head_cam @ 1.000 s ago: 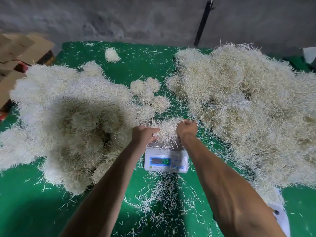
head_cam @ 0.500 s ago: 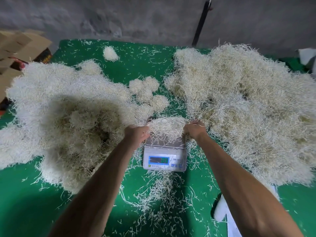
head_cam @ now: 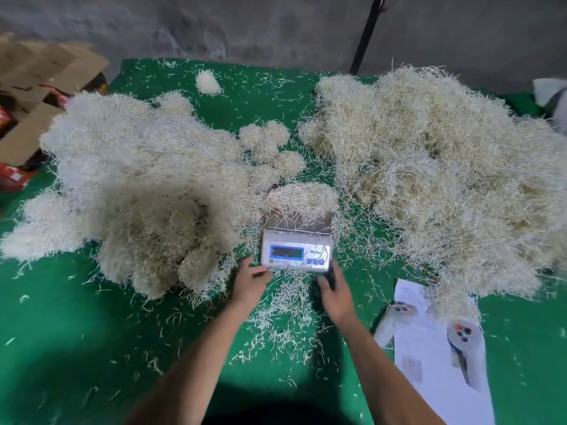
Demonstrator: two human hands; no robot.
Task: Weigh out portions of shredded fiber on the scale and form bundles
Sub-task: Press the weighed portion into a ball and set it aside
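- While both hands sit at the near edge of the scale (head_cam: pixel 297 240), the left hand (head_cam: pixel 250 282) has loosely spread fingers, thumb tip touching the scale's front left corner, holding nothing.
- Right hand (head_cam: pixel 334 289): fingers relaxed, slightly bent, just beside the front right corner; contact with the casing cannot be told; holds nothing.
- Portion of shredded fiber (head_cam: pixel 302 199) rests on the far part of the scale's platform, apart from both hands.
- Display is lit blue; digits unreadable.
- Loose strands (head_cam: pixel 285 305) lie scattered on the green table cover (head_cam: pixel 76 332) between the forearms.
- Large left pile (head_cam: pixel 138 185) and large right pile (head_cam: pixel 445 167) flank the scale.
- Small round bundles (head_cam: pixel 267 142) lie beyond the scale, between the piles.
- White printed sheet (head_cam: pixel 429 348) lies near right.
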